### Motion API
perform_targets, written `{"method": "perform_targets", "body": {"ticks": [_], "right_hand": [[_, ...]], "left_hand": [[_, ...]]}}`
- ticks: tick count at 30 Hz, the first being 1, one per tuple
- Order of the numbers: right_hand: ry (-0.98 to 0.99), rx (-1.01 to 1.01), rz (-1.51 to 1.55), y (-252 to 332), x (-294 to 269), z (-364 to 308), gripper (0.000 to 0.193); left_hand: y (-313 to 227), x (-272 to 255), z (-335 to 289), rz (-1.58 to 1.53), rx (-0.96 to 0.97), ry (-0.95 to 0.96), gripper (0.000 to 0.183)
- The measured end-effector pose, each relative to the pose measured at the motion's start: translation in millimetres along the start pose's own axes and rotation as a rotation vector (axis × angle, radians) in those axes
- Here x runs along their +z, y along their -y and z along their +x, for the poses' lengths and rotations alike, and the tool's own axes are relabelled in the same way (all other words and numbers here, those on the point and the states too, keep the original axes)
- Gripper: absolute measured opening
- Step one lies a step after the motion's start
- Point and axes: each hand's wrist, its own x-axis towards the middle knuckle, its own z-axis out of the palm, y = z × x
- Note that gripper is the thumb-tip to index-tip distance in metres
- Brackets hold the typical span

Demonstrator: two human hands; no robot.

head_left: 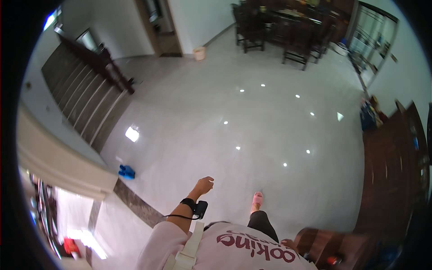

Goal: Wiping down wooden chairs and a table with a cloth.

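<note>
My left hand (204, 185) hangs out over the tiled floor (252, 121), its fingers curled in loosely and nothing visible in them. A black strap with a small dark camera-like device (200, 209) is around that forearm, with a cable running from it. Low in the picture, beside my shirt, only a small part of my right hand (288, 244) shows; its fingers cannot be made out. Close to it is a dark brown wooden piece of furniture (315, 240). One foot in a pink slipper (257, 198) is stretched forward on the floor.
Stairs (85, 99) with a dark handrail rise at the left. A blue object (127, 172) lies by the wall end. Further off are a pale bin (199, 54) by a doorway and dark chairs (297, 45) around a table. Dark wooden furniture (389, 166) lines the right.
</note>
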Motion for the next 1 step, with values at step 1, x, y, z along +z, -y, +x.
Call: {"method": "perform_targets", "body": {"ticks": [1], "right_hand": [[0.044, -0.049, 0.0, -20.5, -20.5, 18.3, 0.02]], "left_hand": [[24.8, 6.2, 14.0, 0.161, 0.058, -0.019, 0.034]]}}
